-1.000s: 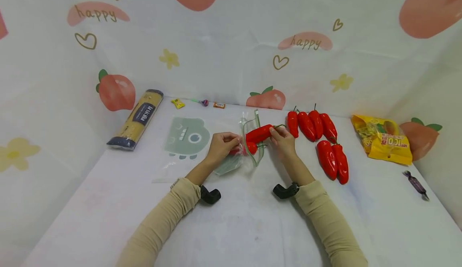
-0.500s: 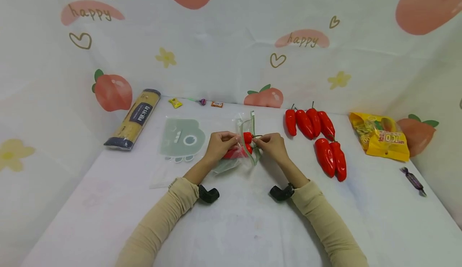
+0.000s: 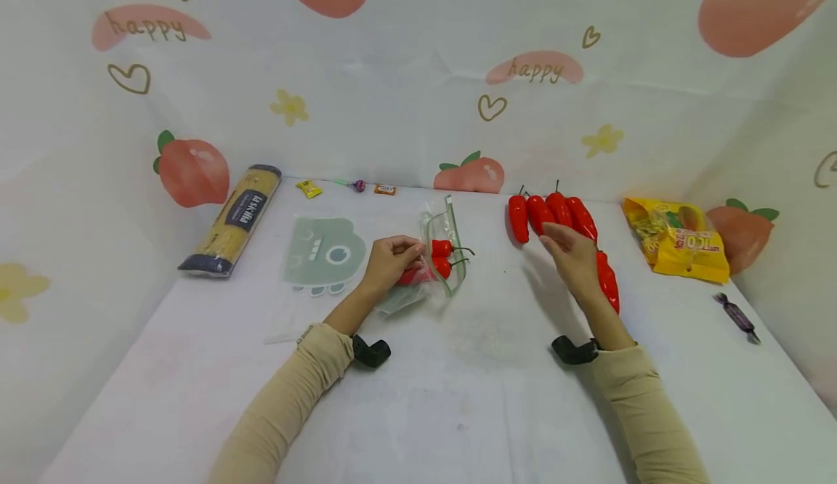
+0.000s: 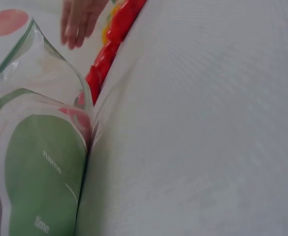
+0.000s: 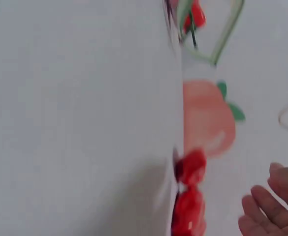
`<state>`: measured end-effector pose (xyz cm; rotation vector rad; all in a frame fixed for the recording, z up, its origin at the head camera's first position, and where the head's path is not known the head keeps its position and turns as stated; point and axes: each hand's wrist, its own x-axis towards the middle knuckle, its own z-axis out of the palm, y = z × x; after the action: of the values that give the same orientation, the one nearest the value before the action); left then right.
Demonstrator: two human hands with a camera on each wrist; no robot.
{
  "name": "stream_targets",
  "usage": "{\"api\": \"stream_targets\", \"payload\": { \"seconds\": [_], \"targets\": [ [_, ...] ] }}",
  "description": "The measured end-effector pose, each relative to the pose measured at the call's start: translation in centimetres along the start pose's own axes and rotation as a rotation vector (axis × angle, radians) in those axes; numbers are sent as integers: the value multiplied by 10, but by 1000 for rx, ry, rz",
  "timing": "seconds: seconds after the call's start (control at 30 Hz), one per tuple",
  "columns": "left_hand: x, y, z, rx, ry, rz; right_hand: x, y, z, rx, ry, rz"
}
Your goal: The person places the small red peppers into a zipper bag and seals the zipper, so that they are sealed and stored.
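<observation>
My left hand (image 3: 390, 262) pinches the upper side of a clear zip bag (image 4: 45, 167) with a green-edged mouth standing open to the right. Two red peppers (image 3: 442, 268) lie inside, their green stems poking out of the mouth. My right hand (image 3: 575, 257), fingers fairly straight and holding nothing, hovers over a group of red peppers (image 3: 518, 219) at the right. It partly hides the nearer ones. In the right wrist view the fingers (image 5: 262, 209) are apart from the blurred peppers (image 5: 190, 206).
A flat clear bag with a green monster print (image 3: 327, 251) lies left of the left hand. Farther left is a spaghetti pack (image 3: 235, 222). Small sweets (image 3: 309, 189) line the back. A yellow snack bag (image 3: 680, 240) and a purple wrapped candy (image 3: 737, 318) are at the right.
My right hand pushed a red pepper into the zip bag, let go of its stem, and moved right to above the other peppers. The left hand kept hold of the bag.
</observation>
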<state>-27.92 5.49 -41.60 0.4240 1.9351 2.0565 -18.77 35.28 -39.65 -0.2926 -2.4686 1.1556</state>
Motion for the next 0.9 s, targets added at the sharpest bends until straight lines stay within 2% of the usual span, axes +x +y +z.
{"api": "stream_targets", "payload": {
  "seconds": [0.07, 0.13, 0.27, 0.33, 0.5, 0.67, 0.9],
  "targets": [
    [1, 0, -1, -3, 8, 0, 1, 9, -12, -10, 71, 55],
    [1, 1, -1, -7, 13, -1, 3, 16, -19, -18, 96, 128],
    [0, 1, -1, 3, 13, -14, 4, 24, -25, 3, 54, 273],
    [0, 2, -1, 13, 12, -19, 4, 26, -25, 29, 46, 315],
    [0, 3, 0, 15, 19, -19, 4, 28, -24, 28, 45, 342],
    [0, 3, -1, 10, 15, -14, 2, 27, -25, -36, 4, 348],
    [-3, 5, -1, 18, -7, 1, 0, 22, -23, -156, -177, 330]
  ]
}}
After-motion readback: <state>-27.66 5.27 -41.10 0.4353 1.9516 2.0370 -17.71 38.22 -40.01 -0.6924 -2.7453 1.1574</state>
